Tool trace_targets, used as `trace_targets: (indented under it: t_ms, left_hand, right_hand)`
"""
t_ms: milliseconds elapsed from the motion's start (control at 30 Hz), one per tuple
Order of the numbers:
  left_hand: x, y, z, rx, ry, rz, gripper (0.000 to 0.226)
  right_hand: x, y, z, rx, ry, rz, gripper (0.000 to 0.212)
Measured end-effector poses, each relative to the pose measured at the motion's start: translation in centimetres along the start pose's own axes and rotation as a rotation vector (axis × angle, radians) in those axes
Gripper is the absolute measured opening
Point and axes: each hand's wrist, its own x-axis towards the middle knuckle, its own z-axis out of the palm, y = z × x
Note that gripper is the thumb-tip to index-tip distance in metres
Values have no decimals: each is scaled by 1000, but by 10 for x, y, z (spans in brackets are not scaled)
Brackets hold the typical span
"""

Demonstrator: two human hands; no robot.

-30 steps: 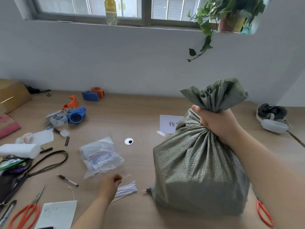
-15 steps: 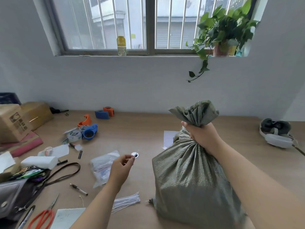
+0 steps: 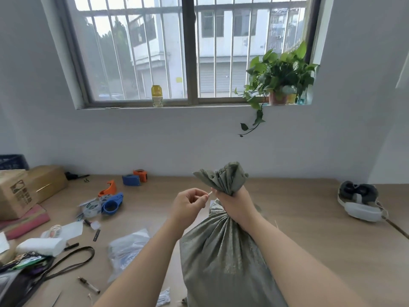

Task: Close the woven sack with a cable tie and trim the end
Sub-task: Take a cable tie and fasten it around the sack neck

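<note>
Sack neck gripped, tie pinched beside it.

Right hand (image 3: 234,203) was clenched round the gathered neck of the grey-green woven sack (image 3: 221,258), which stood upright on the wooden table (image 3: 309,229). Left hand (image 3: 188,204) pinched a thin white cable tie (image 3: 209,193), tip just beside the right fist. Clear plastic bag (image 3: 126,249) left; tape dispensers (image 3: 110,202) farther.

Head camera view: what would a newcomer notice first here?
First, the grey-green woven sack in the centre foreground, its gathered neck gripped by the right hand. Next, the left hand beside it, pinching a thin white cable tie whose tip points at the neck. Behind, a leafy plant on the windowsill.
</note>
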Motion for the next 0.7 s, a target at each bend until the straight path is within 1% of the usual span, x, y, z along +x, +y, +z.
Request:
trace_targets:
  t_ms: [133,233,367,433,500,567,633,700]
  left_hand:
    - [9,14,15,94,-24,49,14]
    - [14,24,22,136,-55,87,16]
    - [19,35,26,297,-109,164,15]
    - [18,42,25,344,-181,195,16]
    - [18,44,23,286,-310,192,8]
    - [19,42,23,208,-419,190,18]
    - [21,36,28,252,-406,253,25]
    - [24,26,35,366,-319,337,37]
  right_hand:
    - [2,0,-3,13,-1,13,18]
    - [6,3,-4,35,3,20,18]
    - [9,4,-7,64,36,23,11]
    - [11,4,-9,68,56,45,14]
    - [14,4,-11,71,80,50,16]
    - [16,4,-12,68,114,41,18]
    - [21,7,-11,41,137,53,23]
    - [25,10,-10,-17,125,74,34]
